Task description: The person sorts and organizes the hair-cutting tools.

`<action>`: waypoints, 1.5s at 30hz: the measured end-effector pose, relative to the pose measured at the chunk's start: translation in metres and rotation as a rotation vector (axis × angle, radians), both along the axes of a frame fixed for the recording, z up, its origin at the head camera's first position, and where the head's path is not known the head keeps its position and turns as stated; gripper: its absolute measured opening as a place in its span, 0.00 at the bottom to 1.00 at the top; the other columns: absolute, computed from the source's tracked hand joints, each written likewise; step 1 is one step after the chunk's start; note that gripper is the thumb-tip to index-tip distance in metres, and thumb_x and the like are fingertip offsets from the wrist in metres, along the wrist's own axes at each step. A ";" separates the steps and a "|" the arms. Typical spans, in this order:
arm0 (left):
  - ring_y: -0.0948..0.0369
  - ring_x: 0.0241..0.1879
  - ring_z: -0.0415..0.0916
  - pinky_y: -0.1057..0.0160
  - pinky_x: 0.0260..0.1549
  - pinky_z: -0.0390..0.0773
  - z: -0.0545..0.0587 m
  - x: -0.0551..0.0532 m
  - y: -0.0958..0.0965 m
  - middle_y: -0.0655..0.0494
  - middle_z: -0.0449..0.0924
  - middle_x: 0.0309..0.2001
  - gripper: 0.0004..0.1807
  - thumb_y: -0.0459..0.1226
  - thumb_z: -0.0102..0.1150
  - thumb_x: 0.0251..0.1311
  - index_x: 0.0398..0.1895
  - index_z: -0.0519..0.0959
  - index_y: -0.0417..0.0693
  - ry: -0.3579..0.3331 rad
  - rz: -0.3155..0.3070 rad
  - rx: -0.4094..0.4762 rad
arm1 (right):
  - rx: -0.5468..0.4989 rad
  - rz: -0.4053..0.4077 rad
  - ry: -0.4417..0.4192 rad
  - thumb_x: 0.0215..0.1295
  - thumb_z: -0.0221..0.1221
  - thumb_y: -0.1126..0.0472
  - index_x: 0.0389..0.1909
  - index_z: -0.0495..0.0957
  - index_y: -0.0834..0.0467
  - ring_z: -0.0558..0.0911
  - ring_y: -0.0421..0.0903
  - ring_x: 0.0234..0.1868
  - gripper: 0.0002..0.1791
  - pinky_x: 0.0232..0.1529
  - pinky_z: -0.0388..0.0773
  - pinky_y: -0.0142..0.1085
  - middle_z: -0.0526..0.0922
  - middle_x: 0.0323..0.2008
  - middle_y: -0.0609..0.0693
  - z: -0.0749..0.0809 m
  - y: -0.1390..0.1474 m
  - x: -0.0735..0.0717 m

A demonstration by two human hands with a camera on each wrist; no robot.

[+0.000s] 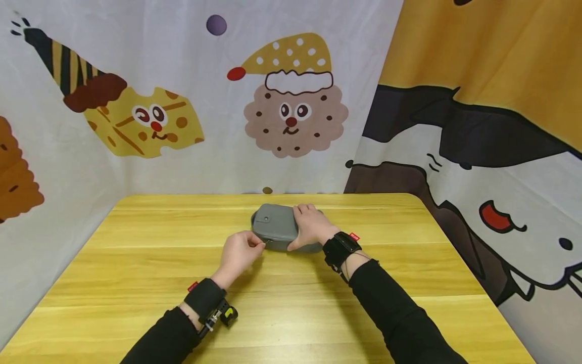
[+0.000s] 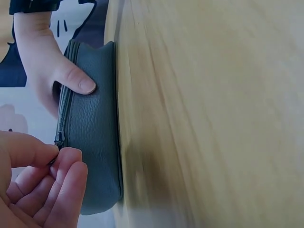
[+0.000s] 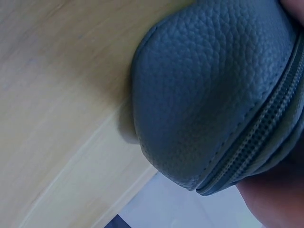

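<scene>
A grey zippered pouch (image 1: 277,222) of grained leather lies on the table, with a snap tab on its top near the left end. My right hand (image 1: 312,225) grips its right part, fingers over the top and thumb on the near side wall. At the pouch's near left side, my left hand (image 1: 238,253) pinches the zipper pull between thumb and forefinger. The zipper slider (image 2: 59,138) shows just beyond those fingertips in the left wrist view. Close up in the right wrist view, the zipper (image 3: 261,128) runs around the pouch's end. The pouch's inside is hidden.
The wooden table (image 1: 282,313) extends around the pouch, its far edge a short way behind it. Behind the table hangs a curtain (image 1: 182,177) printed with cartoon figures. Each wrist wears a black strap, the left one carrying a small camera (image 1: 229,315).
</scene>
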State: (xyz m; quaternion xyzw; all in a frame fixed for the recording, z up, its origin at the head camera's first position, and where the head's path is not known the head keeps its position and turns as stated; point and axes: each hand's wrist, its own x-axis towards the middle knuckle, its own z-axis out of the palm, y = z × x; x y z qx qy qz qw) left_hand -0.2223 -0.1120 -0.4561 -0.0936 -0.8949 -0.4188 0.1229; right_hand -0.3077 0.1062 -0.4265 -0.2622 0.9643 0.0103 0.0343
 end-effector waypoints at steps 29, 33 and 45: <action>0.60 0.22 0.74 0.59 0.26 0.75 -0.003 -0.015 -0.033 0.56 0.80 0.22 0.03 0.33 0.67 0.55 0.26 0.83 0.44 -0.026 0.120 -0.017 | -0.008 0.014 -0.003 0.43 0.71 0.28 0.74 0.55 0.66 0.63 0.61 0.69 0.67 0.66 0.66 0.49 0.63 0.70 0.63 0.004 0.000 0.004; 0.57 0.25 0.77 0.57 0.29 0.77 -0.001 -0.017 -0.034 0.55 0.82 0.24 0.03 0.33 0.68 0.55 0.26 0.84 0.44 0.015 0.135 -0.045 | -0.018 0.015 0.003 0.42 0.71 0.29 0.74 0.55 0.67 0.63 0.60 0.69 0.67 0.67 0.66 0.48 0.63 0.70 0.63 0.004 0.002 0.005; 0.57 0.24 0.76 0.57 0.28 0.76 0.005 -0.029 -0.040 0.52 0.82 0.25 0.03 0.31 0.67 0.56 0.28 0.83 0.41 0.062 0.132 -0.076 | -0.024 0.020 0.001 0.43 0.71 0.29 0.74 0.56 0.67 0.63 0.60 0.69 0.66 0.67 0.66 0.48 0.63 0.70 0.63 0.004 0.002 0.005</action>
